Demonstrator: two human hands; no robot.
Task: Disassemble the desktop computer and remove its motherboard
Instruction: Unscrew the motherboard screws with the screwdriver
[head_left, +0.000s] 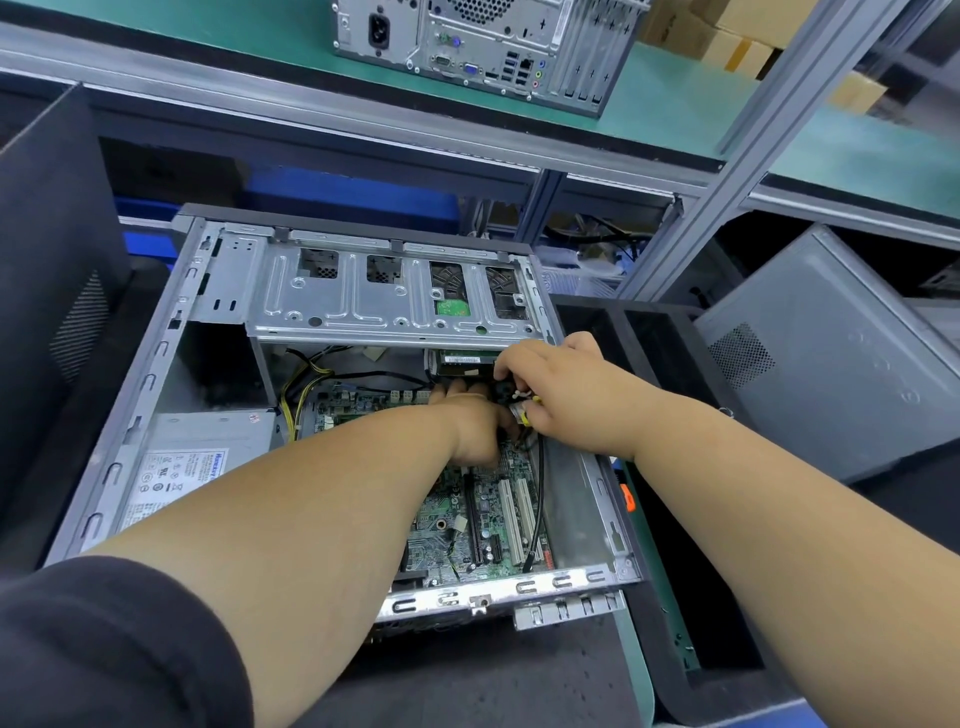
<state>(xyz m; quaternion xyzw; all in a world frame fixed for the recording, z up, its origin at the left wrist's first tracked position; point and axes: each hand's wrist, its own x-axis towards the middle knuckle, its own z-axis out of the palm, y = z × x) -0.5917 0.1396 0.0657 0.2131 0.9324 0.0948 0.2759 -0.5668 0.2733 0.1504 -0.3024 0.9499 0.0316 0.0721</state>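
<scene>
1. Computer case (171, 395), the one being taken apart, lies on its side in the middle of the frame with its side cover off, so you can look right in.
2. Its green motherboard (457, 525) sits flat on the bottom of the case, in the lower middle of the frame, partly under the left arm.
3. White slots (511, 519) stand in rows on the right part of the board, and a thin black cable (540, 493) runs down over them.
4. A grey power box (197, 457) with a white sticker sits in the left part of the case, with yellow and black wires (301, 389) beside it.
5. A shiny metal drive cage (384, 296) fills the top part of the case.
6. The left hand (475, 423) reaches down onto the board near the middle of the frame. Its fingers are bent down toward the board, but the other hand hides their tips, so I cannot tell if they hold anything.
7. The right hand (561, 395) is just beside it, touching it, at the right edge of the case. Its fingers pinch a small bunch of black and yellow wires with a plug (511, 397).
8. A black sleeve (114, 644) fills the lower left corner.
9. Another computer (478, 47) stands on the green shelf (670, 104) at the top of the frame, with its back ports facing us.
10. A grey case cover (831, 358) leans at the right side of the frame.
11. Brown boxes (727, 36) sit in the upper right corner.
</scene>
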